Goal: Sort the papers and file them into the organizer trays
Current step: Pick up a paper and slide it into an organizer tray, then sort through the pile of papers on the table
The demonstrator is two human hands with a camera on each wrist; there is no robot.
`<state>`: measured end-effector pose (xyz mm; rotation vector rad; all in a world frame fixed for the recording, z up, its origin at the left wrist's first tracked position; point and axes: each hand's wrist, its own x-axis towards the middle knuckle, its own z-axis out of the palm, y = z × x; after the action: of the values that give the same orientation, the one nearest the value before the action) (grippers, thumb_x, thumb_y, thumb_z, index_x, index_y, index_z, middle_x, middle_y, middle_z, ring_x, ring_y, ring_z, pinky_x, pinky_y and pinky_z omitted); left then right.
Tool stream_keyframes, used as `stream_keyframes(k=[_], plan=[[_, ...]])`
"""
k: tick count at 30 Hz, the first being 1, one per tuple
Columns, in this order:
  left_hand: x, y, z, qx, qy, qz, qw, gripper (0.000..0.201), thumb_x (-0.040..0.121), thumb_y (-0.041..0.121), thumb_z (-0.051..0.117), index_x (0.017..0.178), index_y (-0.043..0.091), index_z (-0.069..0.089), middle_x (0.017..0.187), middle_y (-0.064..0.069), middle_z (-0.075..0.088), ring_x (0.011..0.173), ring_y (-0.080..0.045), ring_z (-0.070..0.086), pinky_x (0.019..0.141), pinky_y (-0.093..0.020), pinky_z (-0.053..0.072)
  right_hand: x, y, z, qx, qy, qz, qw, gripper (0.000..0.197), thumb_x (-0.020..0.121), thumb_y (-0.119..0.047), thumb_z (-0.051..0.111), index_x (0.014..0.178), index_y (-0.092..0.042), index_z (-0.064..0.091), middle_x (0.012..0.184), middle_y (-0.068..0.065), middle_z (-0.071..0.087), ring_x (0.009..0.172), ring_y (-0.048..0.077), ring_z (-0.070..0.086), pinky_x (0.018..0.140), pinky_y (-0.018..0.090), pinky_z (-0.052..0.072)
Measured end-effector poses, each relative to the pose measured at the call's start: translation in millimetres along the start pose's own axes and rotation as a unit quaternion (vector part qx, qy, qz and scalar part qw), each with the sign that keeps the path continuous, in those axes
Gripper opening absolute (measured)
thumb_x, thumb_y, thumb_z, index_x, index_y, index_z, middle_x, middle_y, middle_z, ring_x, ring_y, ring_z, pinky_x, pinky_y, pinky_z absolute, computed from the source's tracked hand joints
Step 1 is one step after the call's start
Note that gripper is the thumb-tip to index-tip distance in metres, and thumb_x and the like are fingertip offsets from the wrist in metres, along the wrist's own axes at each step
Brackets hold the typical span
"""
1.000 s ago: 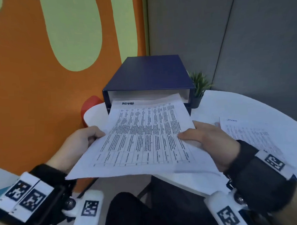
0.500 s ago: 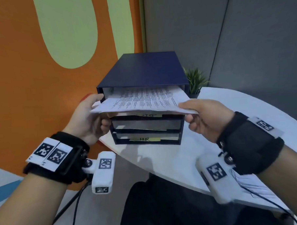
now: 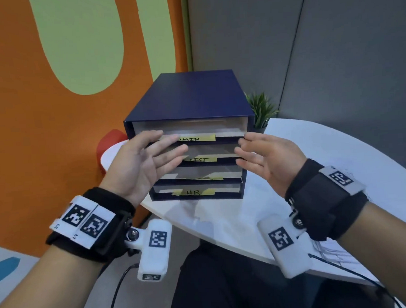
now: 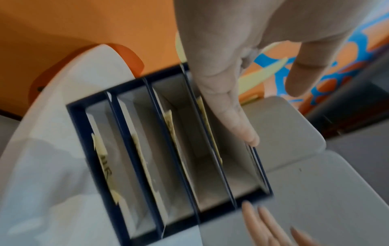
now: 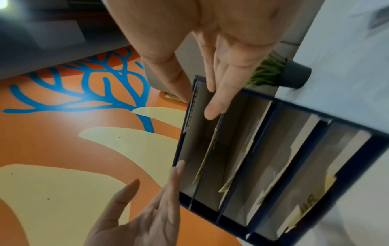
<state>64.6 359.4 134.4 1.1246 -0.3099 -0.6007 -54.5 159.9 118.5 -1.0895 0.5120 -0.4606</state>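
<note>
Two hands sit at the open front of the navy organizer [image 3: 190, 100], which stands on the white table [image 3: 337, 152] and serves as the landmark. From the head view, the left hand [image 3: 139, 167] is spread with straight fingers across the left part of the organizer's front, its fingertips over the upper two trays, holding nothing; the right hand [image 3: 265, 155] is likewise flat and unclenched at the right front edge, fingertips at the top tray's lip. White paper [image 3: 196, 130] lies inside the top tray, just above the yellow label [image 3: 196, 138]; a lower label reading "HR" [image 3: 193, 192] marks the bottom tray. Behind the organizer's right rear corner stands a small potted plant [image 3: 261, 109]. More printed sheets [image 3: 334, 253] lie on the table well to the right of the organizer, near the right wrist. From the left wrist view, straight fingers [image 4: 229, 113] lie along the top tray's edge of the organizer [image 4: 168, 166], gripping nothing. From the right wrist view, extended fingers [image 5: 219, 99] touch the top tray's front of the organizer [image 5: 273, 166], and the plant's pot [image 5: 294, 74] sits just past it
</note>
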Motion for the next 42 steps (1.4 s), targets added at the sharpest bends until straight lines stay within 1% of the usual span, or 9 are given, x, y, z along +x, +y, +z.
stream_keyframes(k=[4, 10, 17, 26, 29, 33, 36, 39, 42], plan=[[-5, -29, 38, 0.074, -0.044, -0.032, 0.996, 0.034, 0.097, 0.019, 0.052, 0.13, 0.013, 0.048, 0.113, -0.011, 0.072, 0.098, -0.029, 0.072, 0.085, -0.038, 0.057, -11, -13, -37, -0.065, 0.013, -0.004, 0.998, 0.026, 0.088, 0.0, 0.062, 0.114, -0.002, 0.061, 0.11, 0.014, 0.07, 0.097, 0.023, 0.071, 0.072, 0.032, 0.061], [9, -84, 134, 0.1, -0.132, -0.105, 0.981, 0.026, 0.096, 0.017, 0.056, 0.122, 0.013, 0.056, 0.105, -0.01, 0.075, 0.074, -0.019, 0.072, 0.064, -0.026, 0.058, -19, -32, -124, -0.075, 0.135, 0.001, 0.988, 0.014, 0.091, -0.009, 0.06, 0.104, -0.007, 0.063, 0.104, 0.011, 0.071, 0.093, 0.022, 0.072, 0.065, 0.028, 0.059], [22, -154, 222, 0.223, -0.167, -0.202, 0.939, 0.007, 0.094, 0.017, 0.056, 0.093, 0.012, 0.061, 0.104, -0.009, 0.065, 0.086, -0.022, 0.063, 0.075, -0.028, 0.051, -24, -30, -226, -0.073, 0.242, 0.053, 0.966, 0.007, 0.091, -0.007, 0.059, 0.097, -0.007, 0.061, 0.105, 0.014, 0.069, 0.086, 0.026, 0.069, 0.062, 0.028, 0.06], [50, -229, 244, 0.467, -0.094, -0.227, 0.849, 0.059, 0.088, 0.03, 0.062, 0.137, 0.002, 0.045, 0.127, -0.012, 0.054, 0.118, -0.028, 0.057, 0.091, -0.033, 0.051, -20, -7, -293, -0.116, 0.316, 0.11, 0.935, 0.003, 0.085, -0.008, 0.061, 0.088, -0.007, 0.06, 0.1, 0.011, 0.058, 0.087, 0.026, 0.056, 0.077, 0.038, 0.055], [55, -238, 244, 0.469, -0.072, -0.23, 0.849, 0.064, 0.09, 0.029, 0.061, 0.141, -0.001, 0.038, 0.125, -0.014, 0.054, 0.12, -0.028, 0.055, 0.073, -0.027, 0.048, -14, 22, -301, -0.257, 0.335, 0.077, 0.903, 0.022, 0.082, -0.014, 0.066, 0.104, -0.012, 0.065, 0.114, 0.01, 0.062, 0.09, 0.021, 0.055, 0.084, 0.032, 0.048], [63, -250, 244, 0.457, -0.042, -0.207, 0.864, 0.06, 0.086, 0.028, 0.064, 0.135, -0.001, 0.044, 0.12, -0.012, 0.058, 0.102, -0.025, 0.06, 0.078, -0.031, 0.05, -18, 34, -308, -0.338, 0.344, 0.065, 0.873, 0.033, 0.077, -0.024, 0.068, 0.11, -0.025, 0.062, 0.124, 0.005, 0.058, 0.103, 0.02, 0.055, 0.093, 0.029, 0.041], [64, -259, 242, 0.431, -0.011, -0.183, 0.884, 0.032, 0.086, 0.022, 0.065, 0.111, 0.008, 0.049, 0.088, 0.001, 0.047, 0.073, -0.015, 0.049, 0.072, -0.028, 0.045, -18, 27, -321, -0.398, 0.373, 0.105, 0.831, 0.048, 0.07, -0.032, 0.068, 0.116, -0.031, 0.057, 0.12, 0.006, 0.06, 0.111, 0.03, 0.054, 0.1, 0.046, 0.043], [62, -262, 235, 0.427, 0.043, -0.166, 0.888, 0.023, 0.085, 0.019, 0.068, 0.079, 0.016, 0.046, 0.08, 0.003, 0.046, 0.079, -0.02, 0.055, 0.083, -0.034, 0.054, -17, 26, -330, -0.389, 0.344, 0.143, 0.843, 0.064, 0.069, -0.025, 0.071, 0.13, -0.024, 0.051, 0.131, 0.008, 0.056, 0.116, 0.032, 0.053, 0.1, 0.046, 0.044], [65, -264, 231, 0.405, 0.06, -0.164, 0.897, 0.04, 0.075, 0.026, 0.077, 0.109, 0.012, 0.061, 0.101, -0.004, 0.065, 0.091, -0.025, 0.066, 0.088, -0.039, 0.057, -13, 26, -332, -0.402, 0.327, 0.148, 0.843, 0.067, 0.071, -0.024, 0.072, 0.134, -0.017, 0.05, 0.137, 0.008, 0.053, 0.119, 0.031, 0.053, 0.102, 0.043, 0.044]])
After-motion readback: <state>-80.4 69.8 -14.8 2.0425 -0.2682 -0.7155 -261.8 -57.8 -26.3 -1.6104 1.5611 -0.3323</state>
